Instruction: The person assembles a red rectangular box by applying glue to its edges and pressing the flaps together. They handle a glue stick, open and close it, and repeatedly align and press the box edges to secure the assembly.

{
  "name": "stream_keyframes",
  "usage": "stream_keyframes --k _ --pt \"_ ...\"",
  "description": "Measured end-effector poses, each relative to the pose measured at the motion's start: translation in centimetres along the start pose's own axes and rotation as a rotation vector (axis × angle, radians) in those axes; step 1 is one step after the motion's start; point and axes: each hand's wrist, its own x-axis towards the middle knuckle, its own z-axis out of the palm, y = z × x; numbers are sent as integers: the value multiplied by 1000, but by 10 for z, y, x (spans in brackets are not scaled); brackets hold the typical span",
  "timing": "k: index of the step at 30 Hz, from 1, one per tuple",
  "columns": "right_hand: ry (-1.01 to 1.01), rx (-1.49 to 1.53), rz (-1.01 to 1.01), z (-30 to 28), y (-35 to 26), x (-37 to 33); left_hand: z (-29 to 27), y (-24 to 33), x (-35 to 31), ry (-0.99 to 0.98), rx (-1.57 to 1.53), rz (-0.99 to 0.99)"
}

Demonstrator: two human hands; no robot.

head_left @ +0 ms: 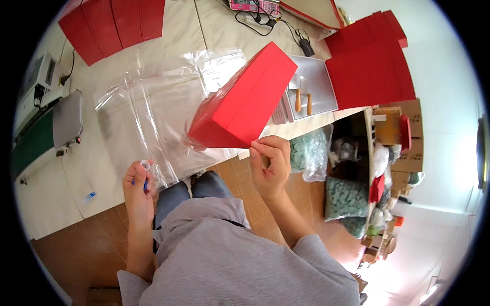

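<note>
A red box [245, 97] stands tilted over the table's front edge. My right hand [271, 166] pinches its lower near corner between thumb and fingers. My left hand [137, 186] is closed around a small blue thing with a round white ring-like end [146, 164]; its exact kind is unclear. Clear plastic sheets [153, 115] lie flat on the table beside the box, partly beneath it. Just right of the box, a grey open tray [326, 84] contains two wooden-handled tools [309, 104] with metal blades, partly hidden by the box.
Red boxes [115, 28] stand at the far left, with more stacked red boxes [370, 71] at the right. A machine [43, 76] sits on the left of the table [46, 188]. Black cables [260, 20] lie at the back. Bags of green pieces [347, 199] rest below right.
</note>
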Motion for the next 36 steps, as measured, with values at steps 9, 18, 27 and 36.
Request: stream_keyframes --k 9,18,27,36 --pt "-99 -85 -225 18 4 13 18 -9 4 -135 45 -35" --pt "-132 -173 -342 27 17 16 37 -11 11 -22 109 -34" --pt "-108 -146 -441 28 26 19 31 -13 19 -106 55 -40" --pt "-83 -103 -446 32 28 21 33 -12 24 -107 39 -53"
